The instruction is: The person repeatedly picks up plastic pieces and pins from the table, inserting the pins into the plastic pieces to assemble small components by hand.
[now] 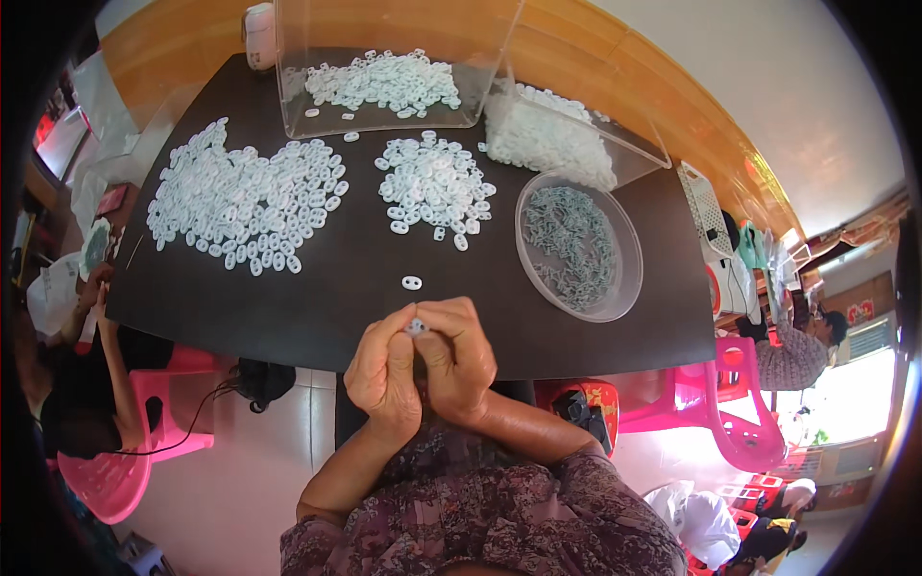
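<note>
My left hand (381, 374) and my right hand (459, 357) meet just above the table's near edge. Fingertips of both pinch a small whitish plastic piece (416, 326), mostly covered by the fingers; dark spots show on it. Just beyond them on the dark table (327, 317) lies a single white oval piece (411, 283) with two holes. Farther off is a small heap of like pieces (435, 182), with a wider heap (245, 197) to its left. On the right, a round clear tub (630, 293) holds many small grey metal parts (571, 245) that look like screws.
A clear bin (379, 128) with white pieces stands at the back. Another clear bin (629, 158) sits at the back right. A white bottle-like object (260, 38) is at the far left corner. Pink chairs (725, 408) and other people (797, 350) are around the table.
</note>
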{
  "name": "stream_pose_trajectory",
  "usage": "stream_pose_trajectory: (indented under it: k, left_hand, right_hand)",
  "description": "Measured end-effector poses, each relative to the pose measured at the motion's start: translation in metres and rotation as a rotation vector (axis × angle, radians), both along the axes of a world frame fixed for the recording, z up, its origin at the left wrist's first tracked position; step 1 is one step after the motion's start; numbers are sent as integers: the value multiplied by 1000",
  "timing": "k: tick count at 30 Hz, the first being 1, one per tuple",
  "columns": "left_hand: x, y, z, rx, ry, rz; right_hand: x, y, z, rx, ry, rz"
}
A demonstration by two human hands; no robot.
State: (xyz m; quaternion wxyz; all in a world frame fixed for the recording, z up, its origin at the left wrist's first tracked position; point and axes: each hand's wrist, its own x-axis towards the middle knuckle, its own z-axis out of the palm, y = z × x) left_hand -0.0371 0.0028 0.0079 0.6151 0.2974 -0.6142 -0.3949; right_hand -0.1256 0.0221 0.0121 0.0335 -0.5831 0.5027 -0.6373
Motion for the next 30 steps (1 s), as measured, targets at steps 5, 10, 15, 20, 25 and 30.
stream_pose_trajectory:
  k: [5, 10, 15, 20, 25, 30]
  left_hand:
    - [-6, -15, 10, 216, -31, -45]
    - [14, -57, -8, -66, -375, 93]
    - [2, -73, -9, -247, -565, 60]
    - [-15, -94, -8, -376, -687, 57]
    - [-61, -114, -7, -525, -827, -77]
    - [-70, -126, -17, -503, -962, -150]
  right_hand:
    - [-50, -3, 36, 181, -50, -101]
    - [-164, -63, 108, -44, 336, -420]
    - [-285, -124, 140, 167, 477, -611]
    - [-286, -128, 126, 408, 593, -726]
    - [-250, -90, 99, 163, 559, -597]
    - [-217, -42, 89, 129, 630, -399]
